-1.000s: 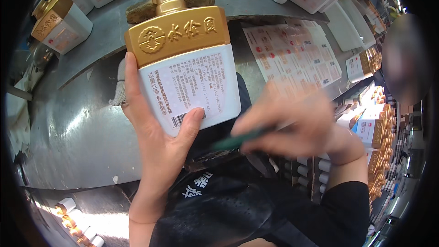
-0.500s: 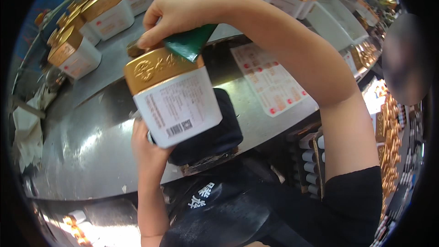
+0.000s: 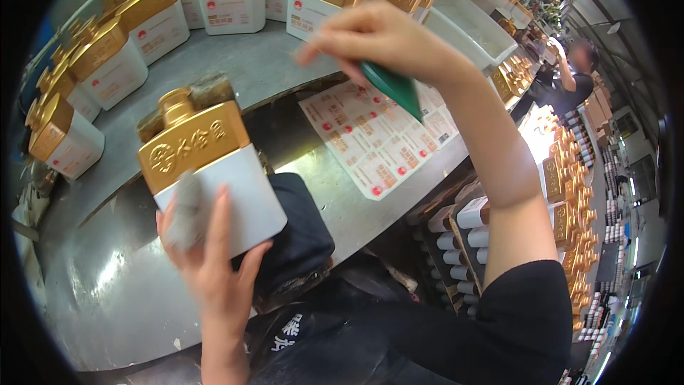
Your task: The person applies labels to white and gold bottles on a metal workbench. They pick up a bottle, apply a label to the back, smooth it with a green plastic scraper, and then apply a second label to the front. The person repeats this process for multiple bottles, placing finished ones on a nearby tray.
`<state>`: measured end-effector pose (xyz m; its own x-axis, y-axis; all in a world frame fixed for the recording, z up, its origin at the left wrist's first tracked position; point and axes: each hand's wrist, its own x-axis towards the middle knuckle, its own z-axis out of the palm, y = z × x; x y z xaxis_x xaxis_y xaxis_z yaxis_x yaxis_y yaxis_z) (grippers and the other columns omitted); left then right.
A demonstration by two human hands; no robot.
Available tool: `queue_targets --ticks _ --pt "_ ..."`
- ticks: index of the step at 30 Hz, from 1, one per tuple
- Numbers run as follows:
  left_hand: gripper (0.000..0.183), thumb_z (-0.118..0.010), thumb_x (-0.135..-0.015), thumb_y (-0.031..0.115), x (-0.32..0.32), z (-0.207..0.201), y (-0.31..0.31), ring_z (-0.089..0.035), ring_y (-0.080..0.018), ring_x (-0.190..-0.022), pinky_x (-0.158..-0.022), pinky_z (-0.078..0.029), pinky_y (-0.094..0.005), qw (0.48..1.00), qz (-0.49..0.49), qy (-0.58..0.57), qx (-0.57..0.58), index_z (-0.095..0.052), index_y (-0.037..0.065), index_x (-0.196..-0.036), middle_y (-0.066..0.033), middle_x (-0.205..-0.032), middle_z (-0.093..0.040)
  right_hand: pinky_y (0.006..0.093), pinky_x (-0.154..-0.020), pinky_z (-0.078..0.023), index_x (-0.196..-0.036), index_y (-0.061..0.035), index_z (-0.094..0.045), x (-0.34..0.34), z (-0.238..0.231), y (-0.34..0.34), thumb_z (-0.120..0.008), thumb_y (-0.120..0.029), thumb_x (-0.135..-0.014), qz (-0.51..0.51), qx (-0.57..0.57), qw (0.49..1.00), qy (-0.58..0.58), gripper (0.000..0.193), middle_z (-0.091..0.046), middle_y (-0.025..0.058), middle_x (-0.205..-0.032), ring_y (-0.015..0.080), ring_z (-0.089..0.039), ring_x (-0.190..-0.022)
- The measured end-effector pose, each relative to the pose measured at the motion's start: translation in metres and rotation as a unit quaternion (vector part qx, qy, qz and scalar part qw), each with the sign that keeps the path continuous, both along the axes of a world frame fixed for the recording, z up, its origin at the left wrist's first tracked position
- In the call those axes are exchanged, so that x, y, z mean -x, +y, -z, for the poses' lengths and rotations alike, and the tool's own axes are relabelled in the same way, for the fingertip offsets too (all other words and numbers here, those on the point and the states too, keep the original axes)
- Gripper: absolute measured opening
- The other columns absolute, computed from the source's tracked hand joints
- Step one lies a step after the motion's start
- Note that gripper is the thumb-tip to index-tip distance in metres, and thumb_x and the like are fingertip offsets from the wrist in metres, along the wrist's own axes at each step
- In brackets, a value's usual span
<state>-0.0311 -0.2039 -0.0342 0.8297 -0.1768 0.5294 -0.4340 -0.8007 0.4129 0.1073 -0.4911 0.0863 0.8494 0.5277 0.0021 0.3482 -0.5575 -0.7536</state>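
Note:
A flat bottle with a gold shoulder and neck and a white body lies tilted at the middle left. Its neck end rests by a brown, worn block, and its base overlaps a black cloth-covered pad. My left hand is at the bottle's lower left, its fingers around a blurred grey wad, apparently cloth, against the plain white face. Raised to the right, my right hand grips a green triangular scraper above a sheet of printed labels.
Several more gold-and-white bottles stand along the back and left of the metal table. A translucent bin is at the back right. Below the table edge are stacked bottles. Another person is in the far right background.
The bottle has turned from its printed face to a plain white one and gone down onto the supports. My right hand has moved right, off the bottle. The grey wad now shows at my left hand.

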Motion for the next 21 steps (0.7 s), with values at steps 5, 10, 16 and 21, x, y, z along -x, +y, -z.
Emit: queue_targets --ticks 5,10,16,21 --pt "0.052 -0.061 -0.095 0.019 0.010 0.026 0.052 -0.043 -0.0278 -0.132 -0.112 -0.029 -0.0409 0.971 -0.076 -0.002 0.228 -0.044 -0.005 -0.138 -0.0161 -0.143 -0.046 0.0322 -0.074 -0.052 -0.104 -0.0021 -0.071 0.006 0.117 -0.101 -0.063 -0.023 -0.088 0.127 0.119 0.984 -0.040 0.028 -0.072 0.0140 -0.093 0.0204 -0.067 -0.081" --pt "0.039 -0.046 -0.102 0.012 -0.002 0.023 0.071 -0.048 -0.0264 -0.128 -0.109 -0.035 -0.0365 0.948 -0.154 0.036 0.277 -0.043 -0.003 -0.138 -0.0132 -0.141 -0.048 0.0355 -0.079 -0.052 -0.102 -0.0034 -0.071 -0.046 0.175 -0.142 -0.067 -0.027 -0.084 0.200 0.240 0.947 -0.072 0.030 -0.071 0.0151 -0.095 0.0304 -0.068 -0.088" --pt "0.035 -0.044 -0.103 0.013 -0.005 0.020 0.074 -0.051 -0.0236 -0.124 -0.104 -0.041 -0.0340 0.936 -0.238 0.035 0.259 -0.049 0.001 -0.135 -0.0137 -0.136 -0.051 0.0329 -0.078 -0.051 -0.098 -0.0133 -0.073 -0.090 0.180 -0.146 -0.068 -0.040 -0.078 0.188 0.258 0.948 -0.011 0.034 -0.071 0.0081 -0.098 0.0238 -0.067 -0.090" --pt "0.032 -0.044 -0.102 0.010 -0.010 0.017 0.076 -0.054 -0.0205 -0.121 -0.101 -0.044 -0.0322 0.924 -0.240 0.044 0.295 -0.053 0.000 -0.131 -0.0102 -0.131 -0.056 0.0313 -0.076 -0.051 -0.098 -0.0205 -0.074 -0.107 0.173 -0.141 -0.070 -0.043 -0.076 0.134 0.272 0.941 0.149 0.032 -0.071 0.0030 -0.097 0.0196 -0.067 -0.089"
